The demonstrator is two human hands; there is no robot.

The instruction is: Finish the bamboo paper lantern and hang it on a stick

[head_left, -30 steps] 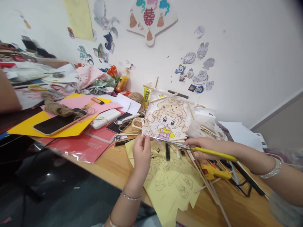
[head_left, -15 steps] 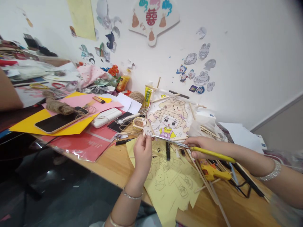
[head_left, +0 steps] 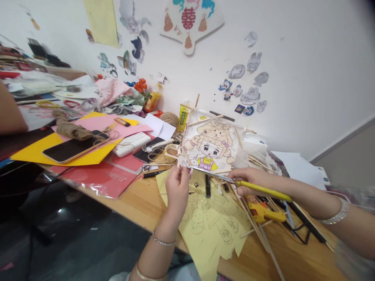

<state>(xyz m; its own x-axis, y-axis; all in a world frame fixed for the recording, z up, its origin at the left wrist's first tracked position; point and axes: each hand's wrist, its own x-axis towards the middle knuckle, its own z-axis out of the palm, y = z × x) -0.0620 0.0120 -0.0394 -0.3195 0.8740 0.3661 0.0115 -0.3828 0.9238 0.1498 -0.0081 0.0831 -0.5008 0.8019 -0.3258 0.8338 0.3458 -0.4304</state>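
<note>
A coloured cartoon drawing [head_left: 215, 144] on white sheet material, with thin wooden sticks along its edges, leans tilted toward the wall. My left hand [head_left: 177, 185] is closed in a pinch at its lower left corner; the fingertips partly hide what they grip there. My right hand [head_left: 249, 179] is wrapped round scissors [head_left: 260, 190] with yellow handles. Their long metal blades point left along the drawing's bottom edge, tips close to my left fingers. A small purple bit shows by the tips. Below lies a yellow sheet [head_left: 211, 222] with line drawings.
A yellow glue gun [head_left: 265, 212] and loose wooden sticks lie right of the yellow sheet. A black marker [head_left: 208, 186] rests upon it. Left are a phone [head_left: 74, 147], twine [head_left: 68, 127] and a red folder [head_left: 108, 177]. Another person's arm [head_left: 10, 109] shows far left.
A small purple bit now shows beside the scissor tips. Both hands keep nearly the same place, and the view has shifted slightly.
</note>
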